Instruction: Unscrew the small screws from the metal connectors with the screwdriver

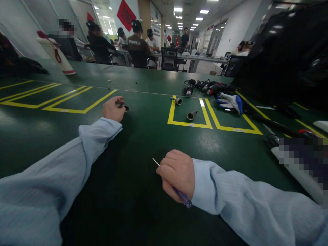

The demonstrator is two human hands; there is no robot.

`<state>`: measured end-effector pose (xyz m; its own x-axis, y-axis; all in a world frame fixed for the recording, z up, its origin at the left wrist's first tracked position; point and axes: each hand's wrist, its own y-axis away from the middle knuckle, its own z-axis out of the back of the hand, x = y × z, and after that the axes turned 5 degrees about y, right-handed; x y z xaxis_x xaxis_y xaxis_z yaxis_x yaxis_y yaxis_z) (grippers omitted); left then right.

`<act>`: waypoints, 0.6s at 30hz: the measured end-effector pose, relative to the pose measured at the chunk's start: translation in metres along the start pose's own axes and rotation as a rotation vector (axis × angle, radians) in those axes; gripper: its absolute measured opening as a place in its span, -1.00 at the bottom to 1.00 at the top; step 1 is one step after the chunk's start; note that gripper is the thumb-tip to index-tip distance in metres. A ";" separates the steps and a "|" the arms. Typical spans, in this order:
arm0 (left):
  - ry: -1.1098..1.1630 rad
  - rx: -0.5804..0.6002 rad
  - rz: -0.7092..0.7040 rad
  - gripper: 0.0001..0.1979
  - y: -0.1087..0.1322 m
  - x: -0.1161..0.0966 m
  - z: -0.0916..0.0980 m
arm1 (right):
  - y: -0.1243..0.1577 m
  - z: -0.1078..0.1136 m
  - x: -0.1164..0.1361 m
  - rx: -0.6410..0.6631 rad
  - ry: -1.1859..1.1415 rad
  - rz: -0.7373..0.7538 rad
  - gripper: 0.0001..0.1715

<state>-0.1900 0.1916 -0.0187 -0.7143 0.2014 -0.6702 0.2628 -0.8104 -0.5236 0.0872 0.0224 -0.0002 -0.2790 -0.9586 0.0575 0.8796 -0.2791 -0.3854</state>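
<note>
My left hand [112, 108] is stretched out over the green table [133, 160], fingers curled round a small dark metal connector part [123, 106]. Close to me, my right hand [177, 173] is a fist around a small screwdriver [182, 196] with a purple handle; its thin metal shaft pokes out to the upper left. Two more silver connector parts [176, 100] [192, 115] lie in and beside a yellow-taped box [189, 123] to the right of my left hand.
A pile of dark connectors and cables [200, 86] and a blue-and-white glove [230, 101] lie at the right. A white cone-shaped object [56, 54] stands far left. Black bags [287, 58] fill the right side. Several people sit at desks beyond the table.
</note>
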 end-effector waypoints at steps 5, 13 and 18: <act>-0.058 0.035 -0.011 -0.51 -0.017 0.009 -0.003 | -0.001 -0.001 0.000 0.015 0.017 0.000 -0.86; -0.092 0.143 -0.313 -0.42 0.021 -0.035 0.012 | 0.001 -0.002 0.001 -0.041 -0.004 0.025 -0.90; -0.184 0.664 -0.649 -0.51 0.084 -0.081 0.002 | 0.003 -0.007 0.000 -0.323 0.011 -0.027 -0.85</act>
<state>-0.1110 0.1059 -0.0074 -0.6975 0.6787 -0.2298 -0.6042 -0.7295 -0.3206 0.0871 0.0218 -0.0073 -0.3063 -0.9499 0.0626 0.7044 -0.2703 -0.6564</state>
